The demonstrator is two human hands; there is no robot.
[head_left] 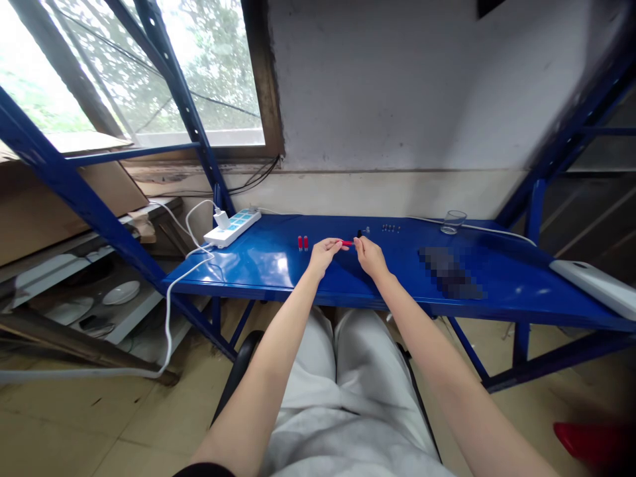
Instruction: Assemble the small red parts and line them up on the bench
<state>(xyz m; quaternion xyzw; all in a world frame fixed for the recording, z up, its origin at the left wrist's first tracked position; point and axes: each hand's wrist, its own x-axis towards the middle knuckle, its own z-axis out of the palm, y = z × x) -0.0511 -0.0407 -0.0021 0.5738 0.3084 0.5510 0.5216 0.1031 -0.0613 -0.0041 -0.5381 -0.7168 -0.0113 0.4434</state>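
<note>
Over the blue metal table, my left hand and my right hand meet, both pinched on a small red part held between their fingertips. Two more small red parts lie on the table just left of my left hand. A small dark piece sits right behind my right hand. A row of tiny dark pieces lies a little further back on the right.
A white power strip with a plugged-in adapter and white cables lies at the table's back left. A clear glass stands at the back right, a white flat object at the right edge. Blue rack posts stand on both sides.
</note>
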